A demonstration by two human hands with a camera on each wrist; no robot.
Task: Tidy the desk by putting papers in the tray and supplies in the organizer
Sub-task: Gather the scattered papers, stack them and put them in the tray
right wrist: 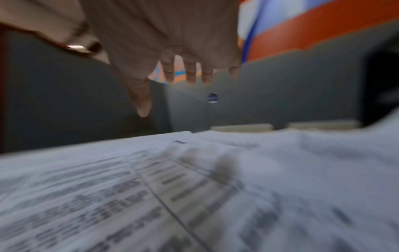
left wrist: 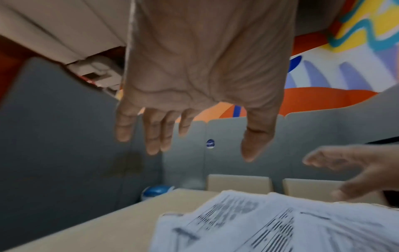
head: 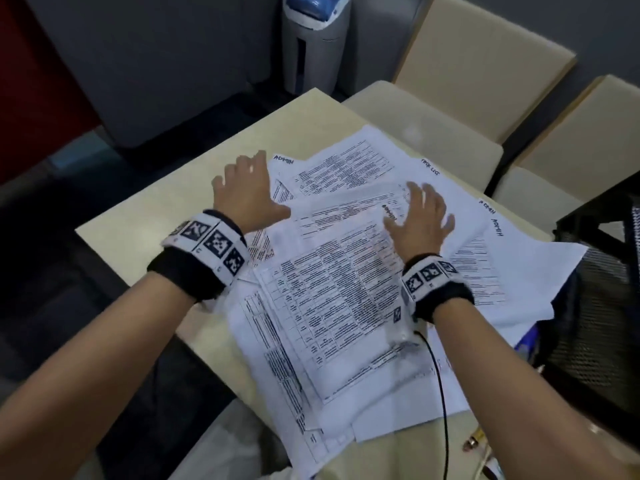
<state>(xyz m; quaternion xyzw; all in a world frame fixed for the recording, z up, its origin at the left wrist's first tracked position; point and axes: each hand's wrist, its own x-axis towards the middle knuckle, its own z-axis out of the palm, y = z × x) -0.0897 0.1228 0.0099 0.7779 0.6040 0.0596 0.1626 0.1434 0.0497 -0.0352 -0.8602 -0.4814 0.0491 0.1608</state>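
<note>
Several printed sheets of paper (head: 346, 289) lie spread in a loose overlapping pile across the beige desk (head: 166, 216). My left hand (head: 256, 188) hovers with spread fingers over the pile's far left edge, holding nothing. My right hand (head: 415, 216) is open above the middle of the pile, fingers straight. In the left wrist view the left hand (left wrist: 200, 150) shows an empty palm above the papers (left wrist: 280, 225), with the right hand (left wrist: 356, 170) beside it. The blurred right wrist view shows the right hand (right wrist: 168, 95) just above the papers (right wrist: 194, 187).
A black mesh container (head: 595, 306) stands at the desk's right edge, partly over the papers. Small supplies (head: 478, 441) lie at the near right corner. Beige chairs (head: 485, 64) stand behind the desk, and a grey and blue appliance (head: 311, 39) stands beyond its far corner. A black cable (head: 440, 375) trails from my right wrist.
</note>
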